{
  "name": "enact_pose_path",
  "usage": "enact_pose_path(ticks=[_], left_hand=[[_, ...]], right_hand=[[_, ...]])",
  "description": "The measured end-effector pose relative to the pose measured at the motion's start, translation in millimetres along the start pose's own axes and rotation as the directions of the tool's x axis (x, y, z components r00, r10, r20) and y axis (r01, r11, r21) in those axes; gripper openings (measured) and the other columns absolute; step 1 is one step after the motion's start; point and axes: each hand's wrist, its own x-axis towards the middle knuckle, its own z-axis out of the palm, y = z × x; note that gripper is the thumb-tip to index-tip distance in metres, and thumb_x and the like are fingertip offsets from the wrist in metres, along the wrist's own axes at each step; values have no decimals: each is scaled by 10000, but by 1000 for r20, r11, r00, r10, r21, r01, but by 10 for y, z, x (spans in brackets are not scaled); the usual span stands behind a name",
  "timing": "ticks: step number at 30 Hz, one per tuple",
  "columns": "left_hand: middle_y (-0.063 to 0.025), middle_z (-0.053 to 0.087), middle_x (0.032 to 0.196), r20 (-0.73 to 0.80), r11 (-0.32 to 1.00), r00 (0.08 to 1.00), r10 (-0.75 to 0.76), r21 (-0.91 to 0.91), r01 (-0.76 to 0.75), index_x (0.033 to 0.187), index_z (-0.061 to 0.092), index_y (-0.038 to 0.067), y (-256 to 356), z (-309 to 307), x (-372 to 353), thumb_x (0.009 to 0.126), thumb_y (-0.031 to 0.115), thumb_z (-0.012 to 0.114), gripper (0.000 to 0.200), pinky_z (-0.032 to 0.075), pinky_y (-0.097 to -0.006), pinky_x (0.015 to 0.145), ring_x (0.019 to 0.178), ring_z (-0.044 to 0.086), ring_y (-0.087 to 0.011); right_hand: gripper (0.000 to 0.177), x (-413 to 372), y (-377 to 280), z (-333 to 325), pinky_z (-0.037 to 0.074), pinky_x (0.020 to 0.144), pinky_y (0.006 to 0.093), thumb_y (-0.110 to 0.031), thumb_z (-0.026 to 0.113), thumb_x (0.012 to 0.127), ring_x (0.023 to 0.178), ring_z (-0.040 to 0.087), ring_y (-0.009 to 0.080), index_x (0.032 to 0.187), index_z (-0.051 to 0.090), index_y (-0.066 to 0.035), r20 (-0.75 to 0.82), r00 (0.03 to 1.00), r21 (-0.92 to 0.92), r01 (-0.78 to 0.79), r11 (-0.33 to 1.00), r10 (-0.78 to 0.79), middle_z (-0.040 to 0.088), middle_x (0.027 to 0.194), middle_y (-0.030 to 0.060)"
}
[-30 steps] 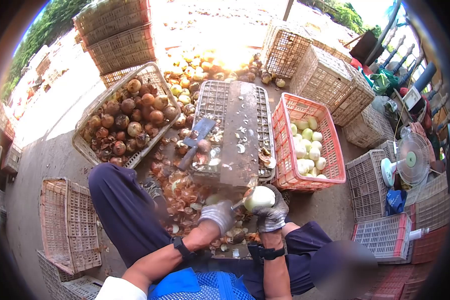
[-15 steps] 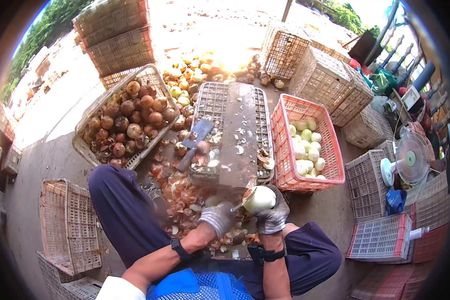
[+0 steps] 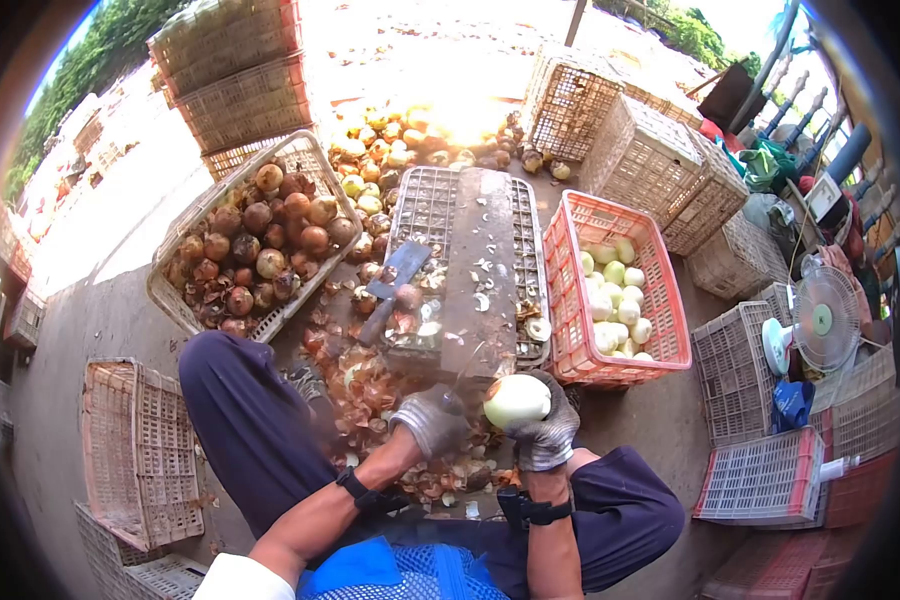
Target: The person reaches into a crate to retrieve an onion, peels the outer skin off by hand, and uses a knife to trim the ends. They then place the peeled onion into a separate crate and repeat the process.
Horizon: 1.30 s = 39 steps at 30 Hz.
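Observation:
My gloved right hand [image 3: 548, 432] is wrapped round a mostly peeled onion [image 3: 517, 402], pale green-white with a brown end facing left. To its left, my gloved left hand [image 3: 432, 422] is closed on a small knife [image 3: 460, 378]; its thin blade points up, faint and blurred, apart from the onion. Loose onion skins [image 3: 360, 385] cover the ground below and beyond my hands. In front stands an upturned crate [image 3: 425, 200] with a board [image 3: 478, 260] across it, scattered with trimmings. A cleaver [image 3: 402, 268] lies on the crate's left side.
An unpeeled-onion crate [image 3: 315, 160] stands at the left; a red crate [image 3: 560, 300] of peeled onions stands at the right. More onions [image 3: 370, 150] lie on the ground behind. Stacked crates [image 3: 235, 90], a fan [image 3: 825, 318] and further crates [image 3: 140, 450] surround the spot.
My left hand and the knife have pulled away from the onion, and the blade now points up. My right hand holds the onion in nearly the same place.

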Motion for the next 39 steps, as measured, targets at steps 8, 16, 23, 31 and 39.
enact_pose_path(ticks=[8, 16, 23, 31, 39], left_hand=[[-71, 560, 1060, -105, 843, 961, -257, -510, 170, 971, 697, 149, 559, -393, -159, 662, 78, 722, 319, 495, -302, 722, 913, 593, -201], [-16, 629, 866, -164, 714, 932, -323, -689, 126, 1022, 628, 14, 411, -471, -64, 709, 71, 729, 334, 477, -242, 681, 781, 559, -81], [-10, 613, 840, -370, 914, 922, -117, -403, -46, 944, 614, 13, 254, -492, -85, 701, 15, 714, 263, 468, -225, 620, 726, 547, -66], [4, 557, 759, -363, 642, 800, -478, -766, 36, 971, 587, 39, 206, -627, -67, 713, -18, 670, 277, 449, -239, 520, 639, 538, -82], [-19, 570, 717, -99, 722, 806, -584, -518, 459, 816, 593, 41, 132, -493, -25, 662, 62, 748, 219, 451, -293, 537, 626, 519, -115]], right_hand=[[864, -52, 100, 2, 525, 831, 333, -65, 869, 311, 915, 629, 208, 1123, 583, 12, -84, 996, -150, -6, 989, -6, 651, 994, 85], [885, -152, -206, 356, 512, 861, 318, -93, 881, 299, 931, 627, 160, 1137, 602, -44, -7, 997, -451, -70, 890, 75, 660, 1026, 43], [866, -124, -128, 273, 524, 857, 372, -157, 860, 398, 971, 629, 254, 1192, 551, -3, 160, 970, -171, -154, 973, 182, 643, 1072, 121], [769, -183, -273, 249, 509, 879, 442, -283, 736, 626, 1014, 597, 367, 1257, 453, 51, 217, 954, 403, -279, 872, 205, 573, 1168, 215], [718, -222, -64, -175, 519, 834, 461, -559, 519, 834, 984, 609, 332, 1286, 436, -7, -24, 983, -56, -183, 982, 182, 569, 1177, 200]])
